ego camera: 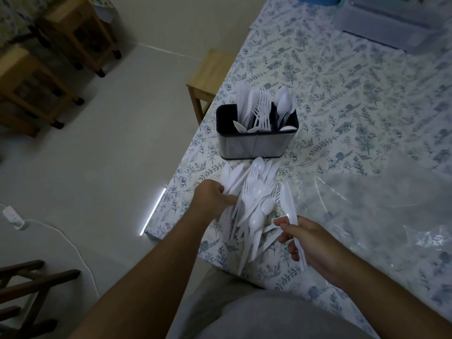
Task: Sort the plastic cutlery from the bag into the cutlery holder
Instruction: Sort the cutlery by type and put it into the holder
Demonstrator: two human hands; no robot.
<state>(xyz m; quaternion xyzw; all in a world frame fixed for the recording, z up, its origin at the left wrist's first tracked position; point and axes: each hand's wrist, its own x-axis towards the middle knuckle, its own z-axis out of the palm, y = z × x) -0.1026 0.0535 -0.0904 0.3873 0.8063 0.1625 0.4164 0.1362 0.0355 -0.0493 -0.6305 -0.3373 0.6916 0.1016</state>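
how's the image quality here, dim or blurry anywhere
Head view: dim overall, with a bluish cast; wide-angle bending curves the table edge; the white cutlery pile and left hand look slightly smeared; a bright glare strip marks the table corner.

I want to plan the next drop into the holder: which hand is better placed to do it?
Probably the right hand: it already grips a white plastic knife. The left hand only holds pieces within the pile of white plastic cutlery, though nearer the black-lined metal cutlery holder.
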